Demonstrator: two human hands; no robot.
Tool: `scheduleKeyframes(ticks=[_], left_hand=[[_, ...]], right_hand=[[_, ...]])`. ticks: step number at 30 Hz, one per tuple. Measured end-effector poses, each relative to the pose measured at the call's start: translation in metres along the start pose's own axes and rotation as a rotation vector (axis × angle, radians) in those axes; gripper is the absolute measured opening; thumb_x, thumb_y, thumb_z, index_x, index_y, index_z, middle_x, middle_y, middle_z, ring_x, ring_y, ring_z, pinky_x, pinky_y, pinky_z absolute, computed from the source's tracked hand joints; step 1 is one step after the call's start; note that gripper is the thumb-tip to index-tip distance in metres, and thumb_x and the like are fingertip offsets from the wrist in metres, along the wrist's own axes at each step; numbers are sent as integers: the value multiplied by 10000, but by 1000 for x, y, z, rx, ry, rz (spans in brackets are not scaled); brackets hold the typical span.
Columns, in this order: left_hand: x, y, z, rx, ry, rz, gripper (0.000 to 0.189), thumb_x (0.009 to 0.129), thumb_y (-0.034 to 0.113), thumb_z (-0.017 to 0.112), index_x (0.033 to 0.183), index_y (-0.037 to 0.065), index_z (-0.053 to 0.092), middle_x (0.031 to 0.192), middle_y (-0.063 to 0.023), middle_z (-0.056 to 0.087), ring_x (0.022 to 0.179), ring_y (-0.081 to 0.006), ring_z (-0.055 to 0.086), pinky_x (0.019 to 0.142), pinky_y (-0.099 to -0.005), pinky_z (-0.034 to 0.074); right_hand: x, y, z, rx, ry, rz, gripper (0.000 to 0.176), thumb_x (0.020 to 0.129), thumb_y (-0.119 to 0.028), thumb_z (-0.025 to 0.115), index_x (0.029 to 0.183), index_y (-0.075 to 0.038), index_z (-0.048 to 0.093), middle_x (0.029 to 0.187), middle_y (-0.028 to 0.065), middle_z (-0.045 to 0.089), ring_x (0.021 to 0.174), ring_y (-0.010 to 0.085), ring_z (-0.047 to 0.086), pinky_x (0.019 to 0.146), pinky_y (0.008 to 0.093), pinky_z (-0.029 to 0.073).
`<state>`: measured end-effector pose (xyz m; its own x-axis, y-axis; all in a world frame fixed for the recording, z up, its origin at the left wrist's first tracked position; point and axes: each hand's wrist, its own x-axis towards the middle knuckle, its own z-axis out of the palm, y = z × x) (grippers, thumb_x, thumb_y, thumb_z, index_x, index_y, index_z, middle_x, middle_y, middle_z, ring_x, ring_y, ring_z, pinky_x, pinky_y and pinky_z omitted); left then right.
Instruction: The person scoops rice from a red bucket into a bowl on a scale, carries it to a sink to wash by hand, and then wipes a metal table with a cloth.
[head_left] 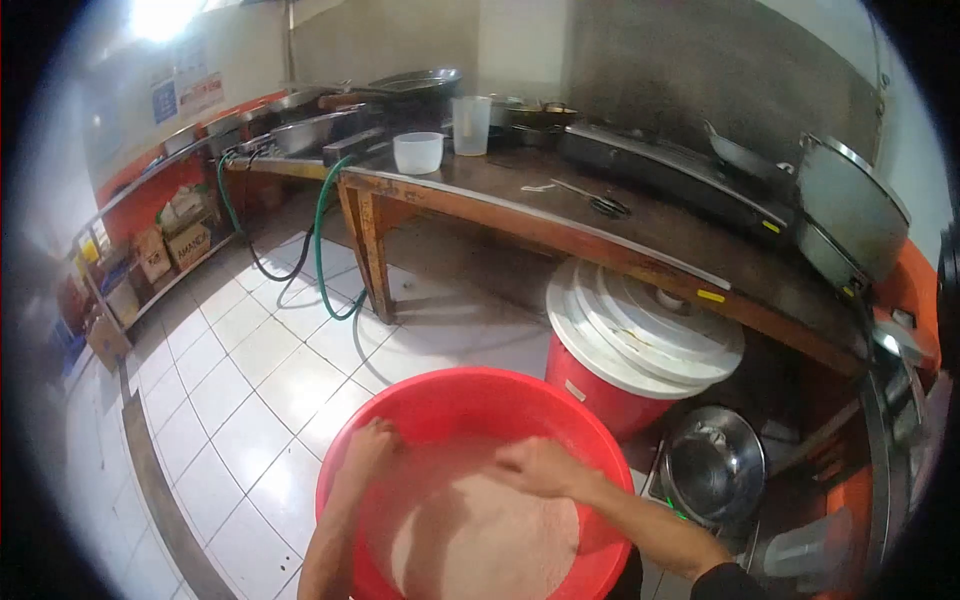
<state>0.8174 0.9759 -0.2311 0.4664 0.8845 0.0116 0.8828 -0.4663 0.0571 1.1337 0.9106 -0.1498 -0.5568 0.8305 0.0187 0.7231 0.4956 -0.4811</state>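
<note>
A large red basin (470, 385) stands low in front of me, holding a broad heap of pale powder (490, 530) that looks like flour. Inside its left wall, near the far side, is my left hand (372, 448), fingers curled in. Over the far right part of the powder is my right hand (540, 466), its fingers bent together and pointing left. Both hands are slightly blurred. Whatever their fingers may hold is hidden. A shadow falls across the left part of the powder.
Behind the basin is a red bucket (605, 400) with white lids (650, 335). A metal bowl (712, 465) sits on the right. The long table (480, 195) bears a white tub (418, 153), a plastic jug (471, 126) and a big pot (852, 205). A green hose (321, 235) hangs to the tiled floor.
</note>
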Motion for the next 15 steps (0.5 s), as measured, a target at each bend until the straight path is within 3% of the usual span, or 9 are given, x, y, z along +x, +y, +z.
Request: scheduleKeyframes(ticks=[2,3,5,6,8,9,10,12,15], left_hand=[[12,-5,-7,-239,333,50,209,842,269,669,919,79,709,1016,-126,650,1006,-291,621,871,-423,504],[17,-5,-7,-247,340,37,209,842,269,669,919,79,709,1016,-126,650,1006,-291,621,871,-423,504],[26,-1,-10,-119,766,187,261,832,275,714,987,68,681,1027,-109,629,962,-315,598,812,-447,508],[24,8,-18,-121,768,167,261,832,275,714,987,68,681,1027,-109,629,962,-315,598,812,-447,508],[23,19,-41,33,874,-75,332,855,276,701,1106,75,620,1109,-130,592,983,-335,578,823,-470,494],[24,12,-34,-119,799,-129,394,880,291,674,1201,87,575,1127,-148,593,978,-329,593,835,-474,490],[26,4,-11,-202,539,-271,380,914,288,621,1245,115,558,1097,-154,603,951,-332,612,778,-480,506],[25,6,-14,-218,302,-361,373,944,267,549,1303,168,522,1030,-138,616,897,-330,632,702,-480,518],[21,7,-9,-210,363,-353,377,943,227,512,1320,216,498,945,-106,621,845,-323,641,641,-468,523]], right_hand=[[33,-5,-38,98,231,-141,267,920,-304,589,941,-54,682,926,174,662,870,330,659,769,420,525],[50,-11,-57,188,351,-196,242,917,-274,582,973,-61,681,905,185,650,902,335,646,806,419,518],[93,-18,-94,182,531,-197,217,901,-223,609,1007,-44,668,926,172,633,907,324,639,813,398,516],[116,-22,-112,164,571,-210,240,888,-215,624,1049,-38,650,957,161,625,901,322,636,816,390,516],[169,-24,-145,87,643,-228,343,870,-214,650,1161,-42,593,1062,153,591,924,322,620,838,389,511],[199,-19,-156,25,666,-227,418,864,-222,659,1230,-51,553,1137,157,567,953,324,608,859,396,506],[230,-11,-164,4,694,-190,476,863,-228,662,1282,-64,508,1194,173,538,1011,342,591,894,415,492],[301,17,-174,-89,775,-130,619,856,-257,676,1387,-96,402,1326,223,457,1179,402,514,1000,465,436],[373,40,-190,-149,846,-64,804,823,-278,725,1482,-123,294,1401,248,425,1297,435,415,1082,469,367]])
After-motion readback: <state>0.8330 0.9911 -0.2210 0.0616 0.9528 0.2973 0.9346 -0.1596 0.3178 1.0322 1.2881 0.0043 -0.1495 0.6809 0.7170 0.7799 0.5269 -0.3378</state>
